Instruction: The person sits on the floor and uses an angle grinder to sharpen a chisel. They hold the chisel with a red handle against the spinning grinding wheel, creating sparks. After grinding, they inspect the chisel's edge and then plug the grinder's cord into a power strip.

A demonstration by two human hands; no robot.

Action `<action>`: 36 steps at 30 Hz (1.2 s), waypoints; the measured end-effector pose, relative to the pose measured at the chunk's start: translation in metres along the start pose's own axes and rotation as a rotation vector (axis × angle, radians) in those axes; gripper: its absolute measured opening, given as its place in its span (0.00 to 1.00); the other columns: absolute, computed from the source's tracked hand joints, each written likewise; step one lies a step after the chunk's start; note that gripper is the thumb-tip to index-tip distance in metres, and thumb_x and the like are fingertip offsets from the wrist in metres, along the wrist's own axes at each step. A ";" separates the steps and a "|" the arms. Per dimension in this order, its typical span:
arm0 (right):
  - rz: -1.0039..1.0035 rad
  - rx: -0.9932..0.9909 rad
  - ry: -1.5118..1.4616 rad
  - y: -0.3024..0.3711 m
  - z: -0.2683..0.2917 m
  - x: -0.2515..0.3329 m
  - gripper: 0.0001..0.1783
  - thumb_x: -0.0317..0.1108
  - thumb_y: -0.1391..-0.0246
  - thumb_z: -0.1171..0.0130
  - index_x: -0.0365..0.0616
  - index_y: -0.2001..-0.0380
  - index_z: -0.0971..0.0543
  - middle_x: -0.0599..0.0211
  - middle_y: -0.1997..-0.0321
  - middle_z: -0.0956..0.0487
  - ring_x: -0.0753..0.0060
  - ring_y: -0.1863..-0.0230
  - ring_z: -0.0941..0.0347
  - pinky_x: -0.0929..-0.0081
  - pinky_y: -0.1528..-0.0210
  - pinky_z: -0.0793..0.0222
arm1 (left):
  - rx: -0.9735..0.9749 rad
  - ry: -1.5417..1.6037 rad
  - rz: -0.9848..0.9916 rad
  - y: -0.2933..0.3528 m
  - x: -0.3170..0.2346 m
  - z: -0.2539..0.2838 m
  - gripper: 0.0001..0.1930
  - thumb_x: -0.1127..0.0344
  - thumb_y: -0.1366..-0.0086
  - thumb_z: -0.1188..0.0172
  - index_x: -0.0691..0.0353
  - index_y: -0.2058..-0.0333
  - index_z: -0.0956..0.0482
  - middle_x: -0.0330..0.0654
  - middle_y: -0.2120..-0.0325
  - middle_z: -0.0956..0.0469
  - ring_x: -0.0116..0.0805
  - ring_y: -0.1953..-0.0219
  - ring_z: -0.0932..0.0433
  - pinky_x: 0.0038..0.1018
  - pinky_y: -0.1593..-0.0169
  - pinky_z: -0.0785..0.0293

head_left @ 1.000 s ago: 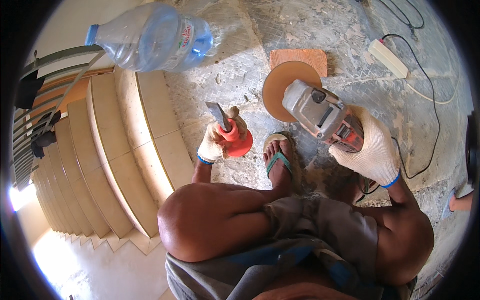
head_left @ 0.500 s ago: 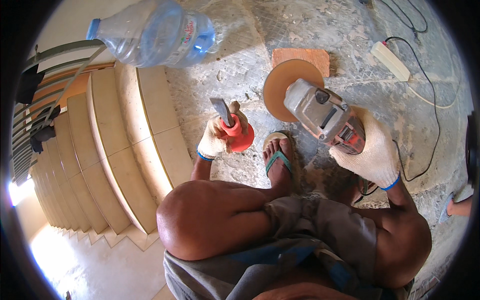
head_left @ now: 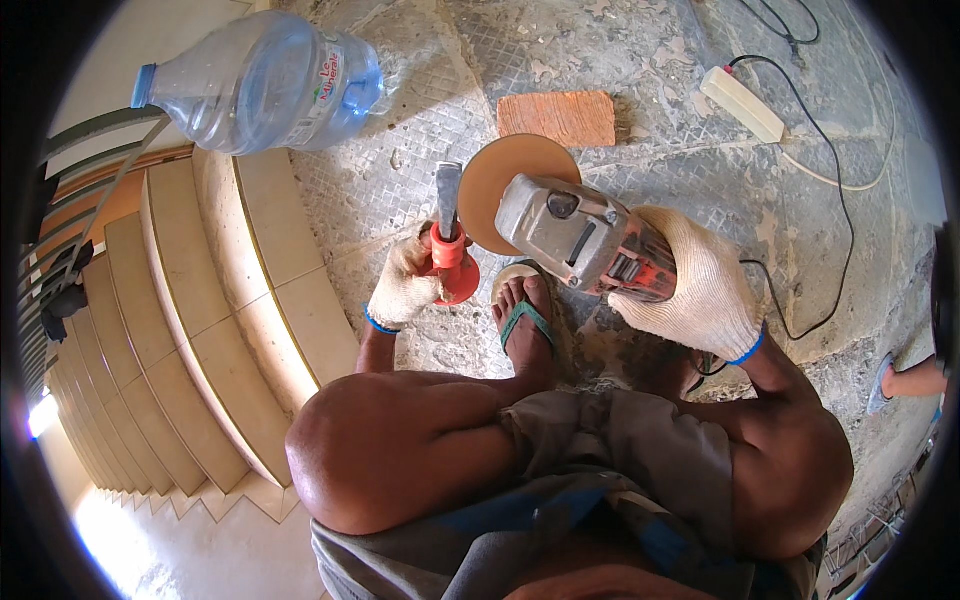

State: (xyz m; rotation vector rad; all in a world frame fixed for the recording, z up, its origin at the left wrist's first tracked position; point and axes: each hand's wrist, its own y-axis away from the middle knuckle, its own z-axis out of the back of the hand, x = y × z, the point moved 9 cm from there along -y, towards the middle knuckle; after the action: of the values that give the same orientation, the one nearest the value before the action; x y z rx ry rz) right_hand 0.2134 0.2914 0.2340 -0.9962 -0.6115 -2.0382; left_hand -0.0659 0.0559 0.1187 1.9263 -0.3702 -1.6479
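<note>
My right hand (head_left: 700, 285), in a white knit glove, grips the red-and-grey body of an angle grinder (head_left: 580, 235). Its tan round disc (head_left: 500, 180) points away from me, just below an orange brick piece (head_left: 557, 117). My left hand (head_left: 405, 285), also gloved, holds a chisel with a red hand guard (head_left: 450, 255), its grey steel blade pointing up beside the disc's left edge. My foot in a green sandal (head_left: 527, 315) rests on the rough concrete floor (head_left: 650, 160) between the two hands.
A large clear plastic water bottle (head_left: 265, 85) lies at the upper left. A tiled staircase (head_left: 190, 330) drops away on the left. A white power strip (head_left: 742, 103) with black cables lies at the upper right. Another person's foot (head_left: 905, 380) shows at the right edge.
My left hand has turned the chisel more upright and brought it closer to the grinder's disc. The grinder has shifted slightly toward me.
</note>
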 end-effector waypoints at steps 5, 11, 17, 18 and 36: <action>-0.013 0.017 0.003 0.000 -0.004 -0.003 0.37 0.47 0.51 0.16 0.45 0.41 0.18 0.52 0.51 0.11 0.42 0.49 0.11 0.53 0.48 0.13 | 0.032 -0.076 -0.063 -0.002 -0.008 -0.006 0.27 0.69 0.40 0.31 0.65 0.41 0.15 0.39 0.50 0.15 0.31 0.49 0.16 0.32 0.44 0.16; -0.010 0.048 0.007 0.000 -0.008 -0.006 0.39 0.48 0.51 0.16 0.45 0.39 0.20 0.51 0.50 0.11 0.41 0.48 0.11 0.52 0.48 0.14 | 0.017 -0.182 -0.166 -0.003 -0.017 -0.010 0.29 0.63 0.40 0.29 0.65 0.39 0.15 0.39 0.47 0.17 0.30 0.46 0.18 0.32 0.42 0.18; -0.036 0.068 0.006 0.000 -0.009 -0.009 0.40 0.48 0.51 0.16 0.44 0.39 0.20 0.50 0.49 0.11 0.40 0.48 0.12 0.51 0.47 0.14 | 0.064 -0.056 -0.117 -0.002 -0.013 -0.013 0.31 0.64 0.39 0.30 0.65 0.36 0.18 0.39 0.48 0.16 0.30 0.48 0.17 0.31 0.45 0.17; -0.037 0.064 0.005 0.000 -0.009 -0.008 0.40 0.48 0.51 0.16 0.44 0.39 0.20 0.50 0.49 0.11 0.40 0.48 0.12 0.51 0.47 0.14 | 0.071 -0.047 -0.112 -0.002 -0.012 -0.014 0.31 0.65 0.39 0.30 0.65 0.36 0.18 0.39 0.48 0.16 0.30 0.49 0.16 0.31 0.47 0.16; -0.072 0.051 -0.036 0.003 -0.004 -0.006 0.38 0.46 0.51 0.16 0.44 0.39 0.19 0.49 0.49 0.11 0.40 0.48 0.11 0.52 0.47 0.14 | 0.069 -0.076 -0.320 -0.006 0.001 0.000 0.25 0.69 0.41 0.28 0.66 0.43 0.15 0.41 0.49 0.16 0.31 0.51 0.16 0.30 0.48 0.17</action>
State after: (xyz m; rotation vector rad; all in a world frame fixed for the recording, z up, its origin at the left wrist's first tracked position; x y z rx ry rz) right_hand 0.2166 0.2897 0.2267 -0.9956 -0.7251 -2.0607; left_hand -0.0670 0.0601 0.1144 2.0617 -0.1543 -1.9371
